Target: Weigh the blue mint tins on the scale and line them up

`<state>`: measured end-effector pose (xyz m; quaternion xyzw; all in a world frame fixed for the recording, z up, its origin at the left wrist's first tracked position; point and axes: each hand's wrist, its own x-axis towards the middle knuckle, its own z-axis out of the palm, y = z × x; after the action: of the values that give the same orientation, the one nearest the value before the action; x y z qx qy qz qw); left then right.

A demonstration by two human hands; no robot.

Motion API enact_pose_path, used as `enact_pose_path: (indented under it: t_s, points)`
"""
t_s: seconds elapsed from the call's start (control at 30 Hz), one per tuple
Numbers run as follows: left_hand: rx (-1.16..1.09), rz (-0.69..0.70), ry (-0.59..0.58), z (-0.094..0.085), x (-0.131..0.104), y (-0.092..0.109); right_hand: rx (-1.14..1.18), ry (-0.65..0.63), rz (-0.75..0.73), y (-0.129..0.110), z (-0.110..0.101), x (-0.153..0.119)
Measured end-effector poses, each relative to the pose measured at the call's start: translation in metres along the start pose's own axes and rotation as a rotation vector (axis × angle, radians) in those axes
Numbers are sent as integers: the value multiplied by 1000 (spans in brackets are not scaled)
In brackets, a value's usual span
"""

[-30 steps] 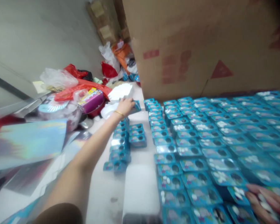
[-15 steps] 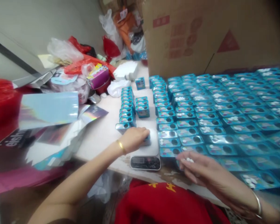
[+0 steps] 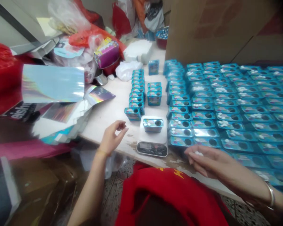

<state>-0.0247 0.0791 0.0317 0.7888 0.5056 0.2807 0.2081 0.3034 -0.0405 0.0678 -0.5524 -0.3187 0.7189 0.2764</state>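
A small blue tin [image 3: 153, 124] stands on the white plate of a digital scale [image 3: 152, 148]; a few white tablets lie on its top beside a dark round hole. My left hand [image 3: 113, 135] hovers to the left of the scale, fingers apart and curved, holding nothing. To the right of the scale, my right hand [image 3: 208, 161] is closed around several small white tablets [image 3: 199, 153], which show between thumb and fingers. It is near the front of the rows of blue tins [image 3: 233, 143], many with white tablets on top.
A column of blue tins [image 3: 135, 113] and a shorter stack [image 3: 154, 98] stand behind the scale. Holographic sheets [image 3: 53, 83], a purple box [image 3: 107, 53] and plastic bags lie at the left. A large cardboard carton [image 3: 202, 34] rises behind the tins.
My left hand has let go of the tin on the scale and moved left, away from it. My right hand keeps its tablets. The view has tilted down and shifted left.
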Motion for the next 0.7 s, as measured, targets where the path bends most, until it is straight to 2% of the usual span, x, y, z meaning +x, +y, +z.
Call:
enact_pose_path:
  t_s: [0.13, 0.27, 0.5, 0.7]
  points:
    - [-91, -99, -33, 18, -25, -15, -141, 8, -19, -21, 11, 12]
    - [-140, -92, -4, 28, -32, -16, -303, 35, -80, -44, 15, 27]
    - [-151, 100, 57, 34, -13, 4, -354, 51, -146, -73, 21, 55]
    - [-109, 207, 109, 49, 3, 13, -359, 98, -179, -86, 32, 75]
